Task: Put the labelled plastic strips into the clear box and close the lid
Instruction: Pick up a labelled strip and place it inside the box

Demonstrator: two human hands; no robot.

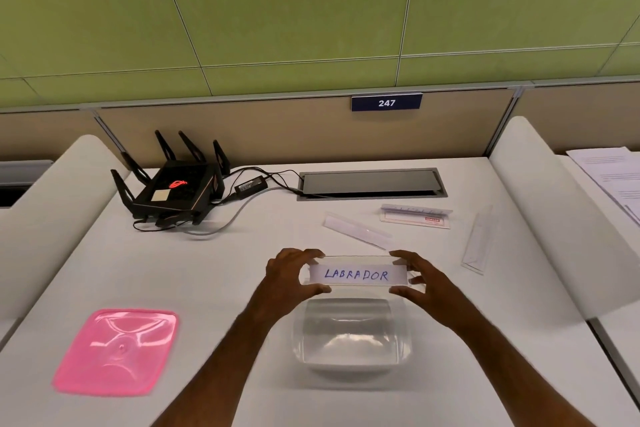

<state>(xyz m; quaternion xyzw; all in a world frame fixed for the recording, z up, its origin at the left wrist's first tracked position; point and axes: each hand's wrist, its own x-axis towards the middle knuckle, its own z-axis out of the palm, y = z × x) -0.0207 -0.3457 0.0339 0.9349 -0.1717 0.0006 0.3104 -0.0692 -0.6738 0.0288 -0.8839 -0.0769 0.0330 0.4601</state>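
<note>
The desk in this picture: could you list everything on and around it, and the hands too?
LABRADOR strip: one, clear with white label, held above the box.
Clear box: one, see-through, open, near edge of desk.
Pink lid: one, flat on desk, left of box.
Loose strips: three, clear or white, behind the box: one slanted, one with a red mark, one at far right.
Router: one, black, far left, with power adapter.
Cable hatch: one, grey, far centre.
Number sign 247: one, blue, on partition.
Papers: white, neighbouring desk, right.
Hands: left hand, right hand, one at each end of the strip.
</note>
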